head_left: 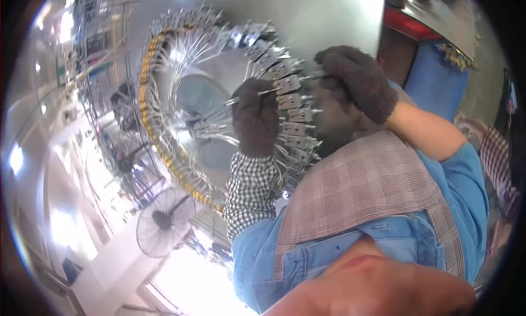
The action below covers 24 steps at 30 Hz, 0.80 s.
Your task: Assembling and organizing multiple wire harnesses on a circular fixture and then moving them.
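Clock positions refer to the ring of metal clamps (293, 114), which lies in front of the person's torso; 12 o'clock is the top of the view. White strands (183, 58) run across its interior. Yellow pieces (144, 88) line the arc from 7 to 10 o'clock.

Hand state: the left hand (255, 119), dark-gloved, is inside the ring at 3 o'clock with fingers curled. A thin pale rod (268, 91) shows beside the glove; whether the fingers grip it cannot be told. The right hand (353, 81), also gloved, is outside the ring at 2 o'clock, fingers drawn narrow near the clamp's outer pin (314, 75). Its grip cannot be confirmed.

Caution:
- Strands lie close to the left glove. Loose knit could snag one and pull it out of place.
- Clamps stand close together from 1 to 5 o'clock. A broad fingertip could knock a neighbouring clamp.
- Thick gloves may dull touch; a small part could slip or seat crookedly.
- Uneven force from the two hands could shift the ring.

Markings: no brand, label or writing is legible on the ring, gloves or fan (163, 220) at 7 o'clock.
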Available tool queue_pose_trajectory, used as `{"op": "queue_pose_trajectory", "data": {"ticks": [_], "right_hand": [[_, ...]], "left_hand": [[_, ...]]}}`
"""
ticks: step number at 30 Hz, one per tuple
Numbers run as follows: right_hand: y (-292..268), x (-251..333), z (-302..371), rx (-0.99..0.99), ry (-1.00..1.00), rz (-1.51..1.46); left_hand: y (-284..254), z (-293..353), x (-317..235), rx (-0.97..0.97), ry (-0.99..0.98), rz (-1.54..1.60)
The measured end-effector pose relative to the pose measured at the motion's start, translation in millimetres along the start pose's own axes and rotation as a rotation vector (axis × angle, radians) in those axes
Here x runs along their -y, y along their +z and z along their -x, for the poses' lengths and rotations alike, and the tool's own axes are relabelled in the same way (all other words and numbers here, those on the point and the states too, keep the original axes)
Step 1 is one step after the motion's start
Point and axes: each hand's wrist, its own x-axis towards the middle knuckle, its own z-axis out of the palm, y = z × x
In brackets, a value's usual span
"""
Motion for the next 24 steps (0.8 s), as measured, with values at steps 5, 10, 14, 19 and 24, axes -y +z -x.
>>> {"op": "queue_pose_trajectory", "data": {"ticks": [5,10,14,19,24], "right_hand": [[-2,1,-4,-0.072,0.120,0.069],[-12,-10,-11,-0.045,0.082,0.019],[-17,-17,-13,-0.025,0.090,-0.021],[-26,-25,-11,0.042,0.079,-0.161],[-28,-28,-12,0.023,-0.066,0.127]], "left_hand": [[0,3,-15,-0.025,-0.445,0.928],[-2,2,-5,-0.009,-0.336,0.661],[-2,4,0,0.045,-0.332,0.527],[-3,8,2,0.002,-0.411,0.840],[-6,7,7,0.018,-0.401,0.923]]}}
